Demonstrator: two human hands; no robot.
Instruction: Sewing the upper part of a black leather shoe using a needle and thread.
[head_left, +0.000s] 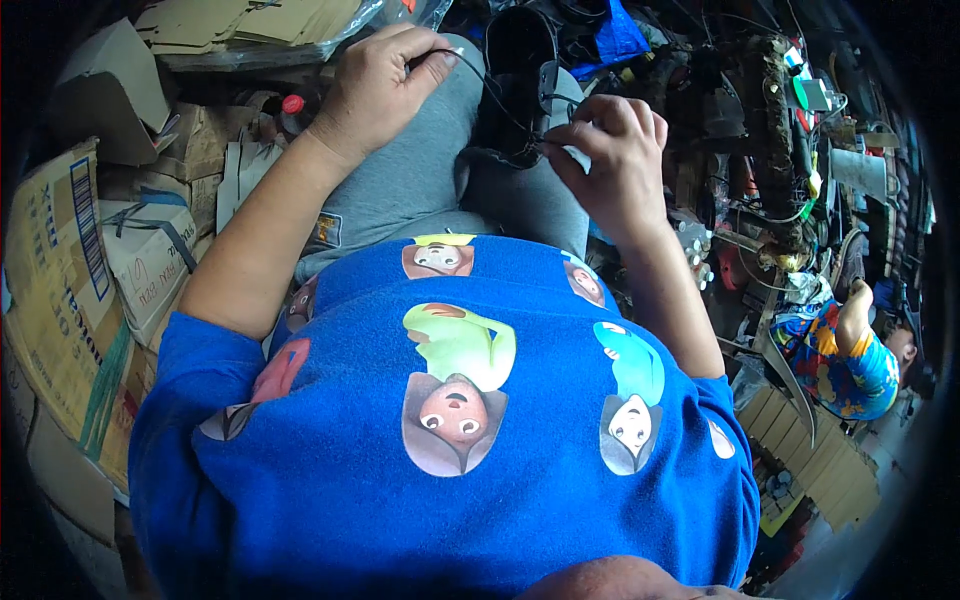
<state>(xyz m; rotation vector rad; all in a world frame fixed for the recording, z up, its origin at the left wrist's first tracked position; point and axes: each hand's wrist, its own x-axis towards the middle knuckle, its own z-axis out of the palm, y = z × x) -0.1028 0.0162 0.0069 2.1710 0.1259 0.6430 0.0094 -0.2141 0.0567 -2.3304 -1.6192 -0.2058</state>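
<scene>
A black shoe (517, 62) rests between my knees, its dark opening facing up. My left hand (392, 85) is raised to the left of it, thumb and forefinger pinched on a thin black cord (487, 80). The cord curves from those fingertips down to the near end of the shoe. At the shoe's right side, my right hand (612, 160) pinches the cord close to the shoe with thumb and forefinger. A loop of cord also shows above the right fingers. Whether anything else is in the right fingertips is too small to tell.
Cardboard boxes (150, 260) are piled at my left, with a red-capped bottle (292, 106) beside them. Tools and clutter fill the right side around a rough upright post (775, 130). Another person in a colourful shirt (872, 375) is at the far right. A blue plastic sheet (620, 38) lies beyond the shoe.
</scene>
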